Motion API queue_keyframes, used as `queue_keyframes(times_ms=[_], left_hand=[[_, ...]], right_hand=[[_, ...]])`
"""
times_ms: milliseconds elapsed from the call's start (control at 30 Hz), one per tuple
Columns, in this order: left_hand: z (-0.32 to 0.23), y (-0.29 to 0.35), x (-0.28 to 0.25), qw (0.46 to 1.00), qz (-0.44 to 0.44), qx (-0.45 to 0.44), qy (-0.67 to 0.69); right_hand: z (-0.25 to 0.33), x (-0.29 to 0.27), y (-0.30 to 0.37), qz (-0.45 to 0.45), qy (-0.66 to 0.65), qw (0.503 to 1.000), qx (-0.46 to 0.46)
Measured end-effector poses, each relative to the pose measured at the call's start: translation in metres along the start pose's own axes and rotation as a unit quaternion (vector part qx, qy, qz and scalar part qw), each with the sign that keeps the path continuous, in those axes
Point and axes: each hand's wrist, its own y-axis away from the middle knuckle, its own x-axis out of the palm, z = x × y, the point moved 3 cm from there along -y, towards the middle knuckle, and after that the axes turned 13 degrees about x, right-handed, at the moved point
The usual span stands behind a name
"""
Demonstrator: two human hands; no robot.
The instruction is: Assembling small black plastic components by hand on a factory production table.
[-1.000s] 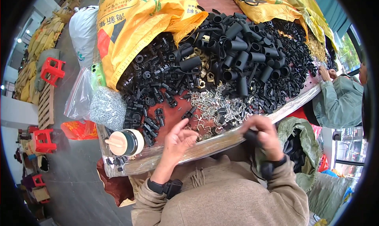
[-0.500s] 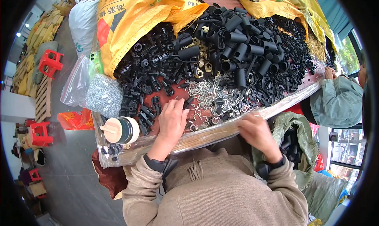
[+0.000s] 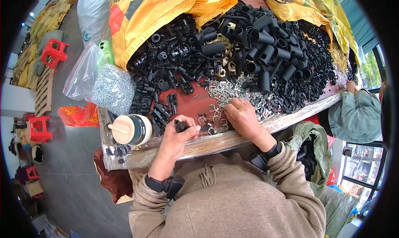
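Observation:
My left hand (image 3: pixel 176 138) is closed around a small black plastic fitting (image 3: pixel 180 125), its end poking up between thumb and fingers near the table's front edge. To the right, my right hand (image 3: pixel 244 120) reaches down into a heap of bent silvery metal clips (image 3: pixel 222 92). Its fingertips are pressed together there, and what they pinch is hidden. A few loose clips (image 3: pixel 215 111) lie between the two hands on the red tabletop (image 3: pixel 188 105). Beyond my left hand spreads a pile of ribbed black fittings (image 3: pixel 172 78).
Black tube pieces (image 3: pixel 266 50) are heaped behind the clips, below a yellow woven sack (image 3: pixel 153 17). A lidded cup (image 3: pixel 129 130) stands at the left corner beside a bag of screws (image 3: pixel 112 88). At the right, a person in a green sleeve (image 3: pixel 357 113) sits close to the table.
My left hand has drawn back toward me and turned, bringing up a black fitting. My right hand has moved left, from the table edge into the metal clips.

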Motion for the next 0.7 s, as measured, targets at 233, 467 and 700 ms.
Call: queue_keyframes(times_ms=[233,467,700], left_hand=[[-0.055,0.016,0.04,0.907,0.128,0.287,-0.28],[-0.093,0.021,0.073,0.744,0.533,0.399,0.057],[-0.054,-0.004,0.08,0.742,0.535,0.404,0.008]], right_hand=[[-0.022,0.004,0.002,0.049,0.086,0.994,0.047],[-0.041,0.009,0.0,0.084,0.173,0.981,-0.015],[-0.07,0.029,0.001,0.02,0.034,0.999,-0.002]])
